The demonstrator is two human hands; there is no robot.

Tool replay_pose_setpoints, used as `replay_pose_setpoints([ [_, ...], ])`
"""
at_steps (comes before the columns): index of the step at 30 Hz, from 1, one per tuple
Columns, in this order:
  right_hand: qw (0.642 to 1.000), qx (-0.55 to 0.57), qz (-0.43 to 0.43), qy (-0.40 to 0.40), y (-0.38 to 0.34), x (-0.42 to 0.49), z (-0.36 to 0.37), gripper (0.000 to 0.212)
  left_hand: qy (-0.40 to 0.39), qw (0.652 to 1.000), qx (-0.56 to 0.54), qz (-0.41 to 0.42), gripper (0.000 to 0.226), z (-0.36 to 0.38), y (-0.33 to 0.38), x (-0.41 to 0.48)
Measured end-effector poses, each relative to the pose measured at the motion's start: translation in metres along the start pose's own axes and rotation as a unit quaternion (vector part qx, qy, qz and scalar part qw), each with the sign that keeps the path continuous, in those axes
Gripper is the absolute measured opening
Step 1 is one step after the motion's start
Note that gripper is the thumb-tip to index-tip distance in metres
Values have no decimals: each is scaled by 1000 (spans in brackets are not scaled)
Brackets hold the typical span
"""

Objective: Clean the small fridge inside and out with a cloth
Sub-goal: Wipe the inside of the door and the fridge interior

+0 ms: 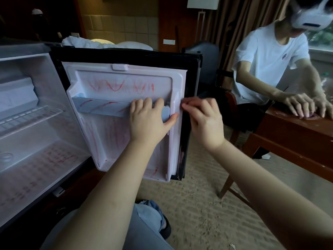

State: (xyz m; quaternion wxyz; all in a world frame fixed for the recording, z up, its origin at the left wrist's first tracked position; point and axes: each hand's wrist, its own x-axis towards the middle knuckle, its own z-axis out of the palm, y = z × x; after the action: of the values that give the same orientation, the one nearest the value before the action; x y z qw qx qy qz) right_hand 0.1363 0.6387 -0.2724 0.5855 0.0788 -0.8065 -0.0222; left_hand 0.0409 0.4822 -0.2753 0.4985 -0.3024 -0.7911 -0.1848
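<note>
The small fridge (27, 127) stands open at the left, its white inside smeared with red marks. Its door (126, 83) swings out toward me, and the white liner carries red scribbles. My left hand (149, 120) grips the right end of the pale blue door shelf bar (100, 108), fingers curled over its top and thumb stretched toward the liner's edge. My right hand (201, 120) holds the door's outer right edge, fingers curled against the black frame (187, 138). No cloth is in view.
Another person in a white shirt (266, 65) sits at the right, both hands on a brown wooden table (288, 138). Beige carpet (207, 204) covers the floor. My knee in jeans (147, 222) is below the door. Curtains and a lamp stand behind.
</note>
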Motion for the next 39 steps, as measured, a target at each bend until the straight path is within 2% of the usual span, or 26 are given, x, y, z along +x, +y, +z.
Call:
replay_pose_setpoints([
  [2, 1000, 2, -7, -29, -5, -31, 9, 20, -2, 1000, -1, 4, 51, -1, -2, -1],
  [6, 987, 2, -13, -162, -7, -94, 21, 21, -15, 1000, 6, 4, 53, 0, -1, 3],
  [9, 971, 2, -8, -239, -6, -96, 18, 27, -22, 1000, 9, 5, 53, 2, 2, 4],
  [11, 976, 16, 21, -218, -5, -72, 11, 29, -24, 1000, 14, 1, 54, 2, 3, 5],
  [16, 998, 28, 57, -28, 0, 10, -12, 17, -9, 1000, 1, -2, 51, 1, 2, 1],
  [18, 998, 31, 59, -1, -4, 15, -9, 15, 0, 1000, -7, -2, 51, 0, 0, -2],
  [20, 998, 14, 52, -12, -11, -7, 2, 15, -2, 1000, -6, -3, 51, -2, 0, -2],
  [25, 993, 9, 92, -79, -21, -85, 26, 21, -27, 1000, 2, -7, 56, -3, 3, 4],
  [30, 964, 5, 69, -256, -25, -140, 33, 31, -32, 999, 8, -11, 56, -2, 4, 5],
  [32, 953, 9, 73, -293, -22, -142, 32, 34, -28, 1000, 6, -11, 55, -1, 4, 4],
  [35, 969, 17, 70, -234, -16, -103, 23, 19, -22, 1000, 0, -16, 55, 1, 3, 4],
  [37, 987, 18, 76, -137, -12, -61, 12, 25, -23, 1000, -5, -18, 54, 1, 4, 5],
  [39, 994, 17, 90, -51, -8, -26, 4, 18, -16, 1000, -7, -17, 53, 0, 4, 4],
])
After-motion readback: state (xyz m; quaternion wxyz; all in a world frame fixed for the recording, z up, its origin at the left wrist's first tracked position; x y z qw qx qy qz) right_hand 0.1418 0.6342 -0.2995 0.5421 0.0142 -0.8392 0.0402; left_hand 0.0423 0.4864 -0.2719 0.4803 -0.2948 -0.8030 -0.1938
